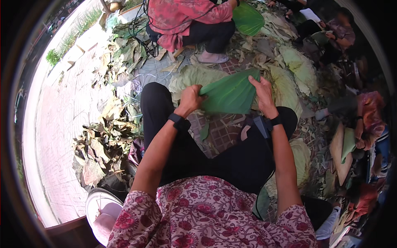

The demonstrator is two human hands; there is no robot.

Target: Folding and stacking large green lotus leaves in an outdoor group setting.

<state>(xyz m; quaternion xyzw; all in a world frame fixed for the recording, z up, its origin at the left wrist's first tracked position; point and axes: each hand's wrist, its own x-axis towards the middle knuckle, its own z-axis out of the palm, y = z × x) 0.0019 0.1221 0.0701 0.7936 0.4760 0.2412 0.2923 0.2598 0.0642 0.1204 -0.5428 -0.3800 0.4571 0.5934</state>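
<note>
A large green leaf (231, 93), with paler veins like a lotus leaf, is stretched between my hands above my lap. My left hand (190, 97) grips its narrower left end, fingers curled around it. At the wider right end, my right hand (263, 93) pinches the edge with the thumb on top; the fingers behind are partly hidden. Pale, dried large leaves lie beyond the held one, a rounded leaf (197, 77) behind my left hand and a yellowish leaf (280, 90) beside my right. Between my knees, a small green piece (204, 131) rests on the tiles.
A person in a red floral top (192, 21) squats ahead near another green leaf (248, 19). Several people sit along the right. Brown dried leaves (96, 155) are heaped at left, near a white basin (100, 204). Black cables (144, 28) hang behind the person ahead.
</note>
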